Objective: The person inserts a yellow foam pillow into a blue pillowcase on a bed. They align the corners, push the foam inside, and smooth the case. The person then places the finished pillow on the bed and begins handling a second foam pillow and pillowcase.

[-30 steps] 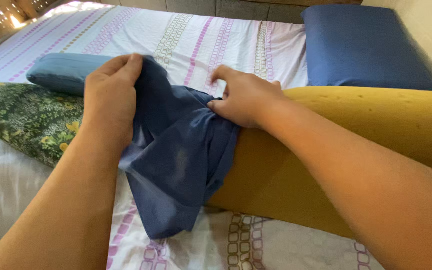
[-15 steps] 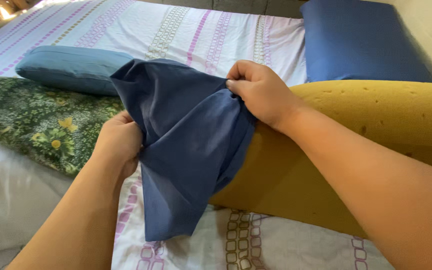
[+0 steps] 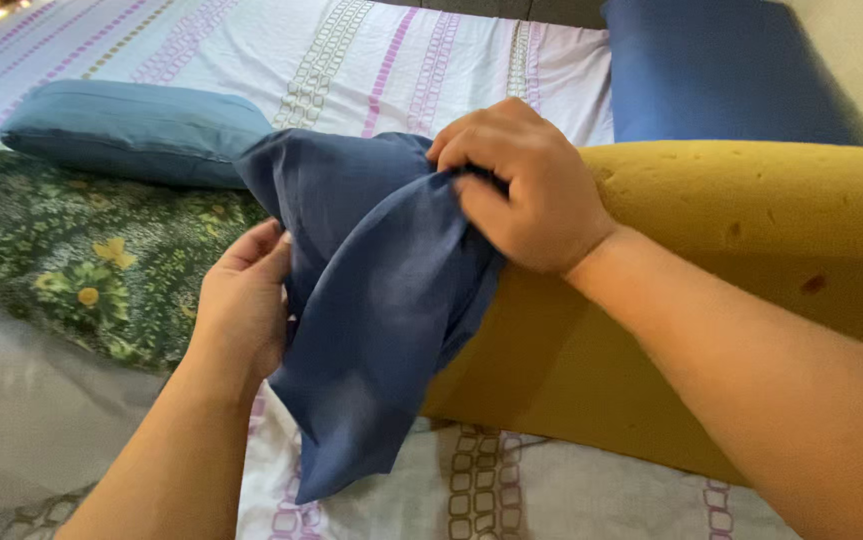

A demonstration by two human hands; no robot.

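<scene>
Count: two hands, one dark blue pillowcase, one yellow foam bolster, two blue pillows, one floral cushion, one striped bedsheet, one patch of white cloth.
Dark blue pillowcase [image 3: 371, 300]: found at centre frame, bunched over the left end of the yellow foam bolster [image 3: 751, 260]; its loose end hangs down to the lower centre, over the sheet.
Right hand [image 3: 521, 185]: seen at upper centre, back of the hand up, fingers curled — a fold of the pillowcase is pinched against the end of the bolster.
Left hand [image 3: 241, 310]: placed left of centre, palm turned towards the cloth, fingers partly closed on the pillowcase's left edge; how firmly the cloth is held cannot be told.
Forearms: the left one rises from the bottom edge, the right one crosses from the lower right corner over the bolster.
Light blue pillow [image 3: 131, 130]: laid at upper left, touching the pillowcase's top corner.
Dark blue pillow [image 3: 721, 70]: set at upper right, behind the bolster.
Floral cushion [image 3: 81, 260]: stretched along the left, just beside the left hand.
Striped bedsheet [image 3: 401, 60]: open room is left along the top centre and at bottom centre.
White cloth [image 3: 21, 420]: seen at lower left — beside the left forearm.
</scene>
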